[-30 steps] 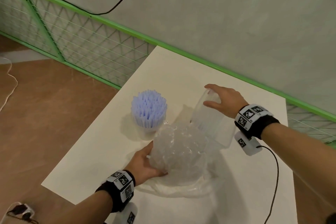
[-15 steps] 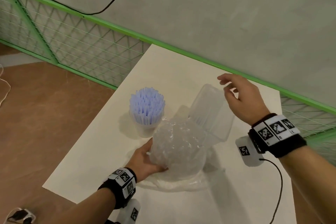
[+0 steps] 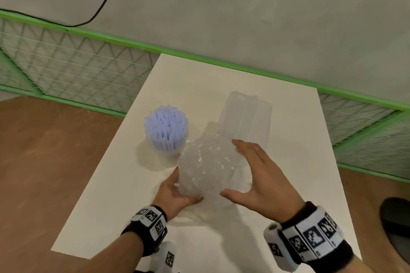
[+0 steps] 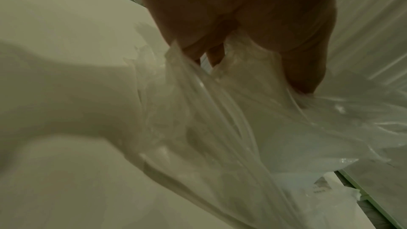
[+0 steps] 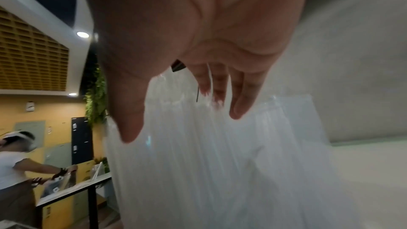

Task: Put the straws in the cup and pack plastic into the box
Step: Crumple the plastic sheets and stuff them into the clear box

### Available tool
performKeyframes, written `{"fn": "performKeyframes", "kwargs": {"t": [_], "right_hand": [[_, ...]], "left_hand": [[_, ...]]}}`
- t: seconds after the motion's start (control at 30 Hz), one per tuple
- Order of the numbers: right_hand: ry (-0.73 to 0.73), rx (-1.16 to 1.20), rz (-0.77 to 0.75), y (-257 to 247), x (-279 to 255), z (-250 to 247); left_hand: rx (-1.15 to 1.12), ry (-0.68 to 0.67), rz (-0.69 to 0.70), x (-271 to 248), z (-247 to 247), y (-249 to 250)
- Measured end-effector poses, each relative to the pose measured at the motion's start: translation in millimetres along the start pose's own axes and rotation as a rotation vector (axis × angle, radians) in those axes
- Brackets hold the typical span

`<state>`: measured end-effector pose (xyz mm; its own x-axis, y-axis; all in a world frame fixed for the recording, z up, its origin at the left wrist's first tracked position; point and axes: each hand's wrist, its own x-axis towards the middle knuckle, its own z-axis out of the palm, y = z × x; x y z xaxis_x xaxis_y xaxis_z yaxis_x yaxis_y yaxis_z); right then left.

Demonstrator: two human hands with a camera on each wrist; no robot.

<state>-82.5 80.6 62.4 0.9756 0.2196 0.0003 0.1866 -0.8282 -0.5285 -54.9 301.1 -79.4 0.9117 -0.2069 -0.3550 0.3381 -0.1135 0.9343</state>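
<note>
The fingers (image 3: 250,153) of the right hand (image 3: 258,180) are spread and straight against the right side of the crumpled clear plastic (image 3: 206,168), while the left hand (image 3: 175,195) curls round its near left underside. The bundle sits on the white desk (image 3: 111,201), in front of the clear box (image 3: 246,117), which stands open behind it. Just left, the cup (image 3: 168,157) holds the pale blue straws (image 3: 165,127) upright.
</note>
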Motion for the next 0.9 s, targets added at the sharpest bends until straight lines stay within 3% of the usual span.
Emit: {"fn": "performKeyframes", "kwargs": {"t": [0.13,0.27,0.4,0.77,0.9], "right_hand": [[0.235,0.130,-0.014,3.4,-7.0,21.4],[0.374,0.182,-0.026,5.9,-9.5,38.6],[0.404,0.219,0.031,4.5,-10.1,51.2],[0.427,0.304,-0.090,-4.9,-15.7,65.1],[0.507,0.277,-0.071,-3.9,-12.0,73.7]], "left_hand": [[0.018,-0.005,-0.017,-0.2,-0.8,2.9],[0.038,-0.006,-0.038,1.5,-4.2,-1.5],[0.045,-0.002,-0.028,0.2,-2.3,2.5],[0.053,-0.018,-0.008,2.1,-4.6,-3.9],[0.056,-0.015,-0.001,2.9,-5.1,-4.5]]}}
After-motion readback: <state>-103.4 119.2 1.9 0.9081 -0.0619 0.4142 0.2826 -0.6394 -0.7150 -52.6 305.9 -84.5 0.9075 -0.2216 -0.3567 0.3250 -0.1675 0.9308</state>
